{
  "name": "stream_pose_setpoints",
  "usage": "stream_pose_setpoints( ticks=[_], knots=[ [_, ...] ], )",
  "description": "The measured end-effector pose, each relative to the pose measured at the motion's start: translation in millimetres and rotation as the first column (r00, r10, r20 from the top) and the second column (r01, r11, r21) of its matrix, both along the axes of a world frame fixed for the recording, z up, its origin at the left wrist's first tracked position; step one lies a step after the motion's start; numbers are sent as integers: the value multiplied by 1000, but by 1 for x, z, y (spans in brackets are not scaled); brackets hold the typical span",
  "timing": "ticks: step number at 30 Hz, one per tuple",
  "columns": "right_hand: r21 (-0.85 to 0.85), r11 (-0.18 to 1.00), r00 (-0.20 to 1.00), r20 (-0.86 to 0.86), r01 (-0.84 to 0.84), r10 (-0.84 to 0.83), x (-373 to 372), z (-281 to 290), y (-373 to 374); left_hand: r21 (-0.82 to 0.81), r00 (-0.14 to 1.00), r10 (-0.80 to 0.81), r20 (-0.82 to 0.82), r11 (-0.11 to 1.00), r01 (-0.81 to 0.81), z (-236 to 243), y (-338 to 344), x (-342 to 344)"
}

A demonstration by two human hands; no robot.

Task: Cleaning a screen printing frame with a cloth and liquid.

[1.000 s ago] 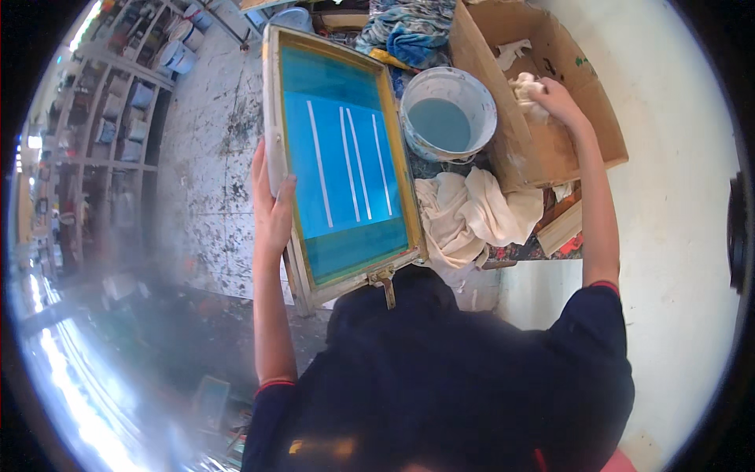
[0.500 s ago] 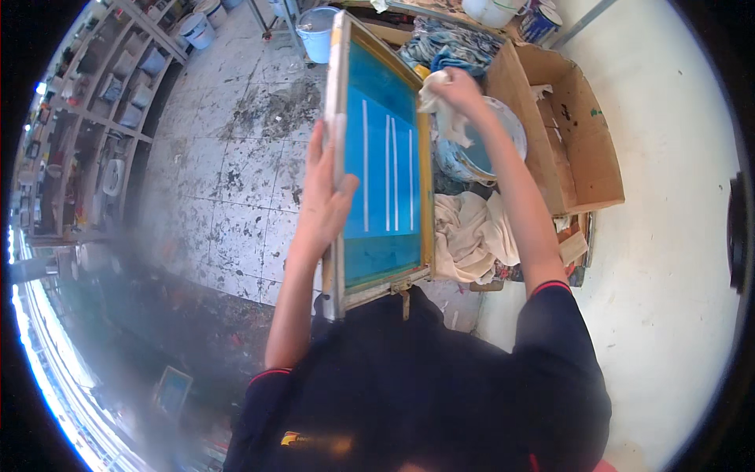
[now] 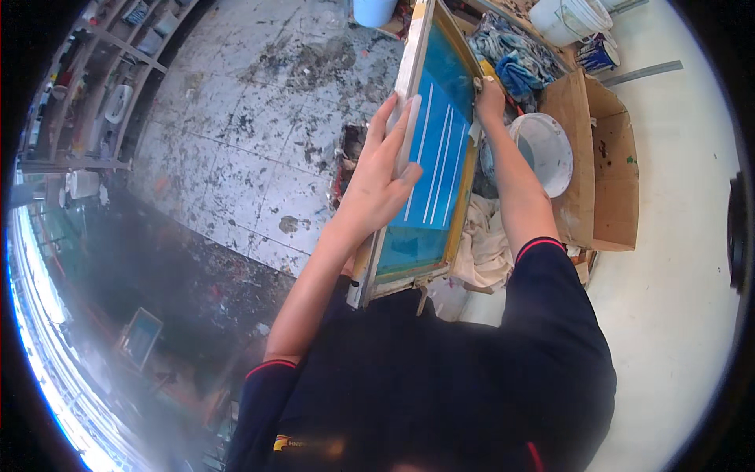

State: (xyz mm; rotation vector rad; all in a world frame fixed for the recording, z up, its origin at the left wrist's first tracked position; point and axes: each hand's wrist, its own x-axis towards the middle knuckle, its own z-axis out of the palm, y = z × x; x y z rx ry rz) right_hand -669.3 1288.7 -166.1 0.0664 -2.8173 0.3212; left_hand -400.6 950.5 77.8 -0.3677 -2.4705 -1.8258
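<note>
I hold a screen printing frame [image 3: 417, 268] nearly on edge in front of my body, its blue mesh [image 3: 432, 185] marked with several pale vertical stripes. My left hand [image 3: 381, 177] grips the frame's left side. My right hand [image 3: 490, 102] is closed on a small cream rag at the frame's far right side, above a white bucket [image 3: 549, 153]; its fingertips are partly hidden. A heap of cream cloth [image 3: 481, 248] lies beneath the right forearm.
A cardboard box [image 3: 609, 197] stands at the right against a pale wall. Blue stained rags [image 3: 515, 59], more buckets [image 3: 373, 8] and a paint can [image 3: 596, 53] are at the back. Shelving [image 3: 118, 79] lines the left, beside a paint-spattered tiled floor [image 3: 228, 141].
The frame has swung right and further onto its edge, with my left hand higher. My right hand took the rag out of the box and moved it to the frame's far edge.
</note>
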Motion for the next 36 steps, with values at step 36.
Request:
stream_pose_setpoints(
  ticks=[36],
  knots=[
    [-78, 991, 914, 384, -105, 127, 247, 11, -7, -7, 981, 90, -170, 996, -93, -22, 33, -7]
  ],
)
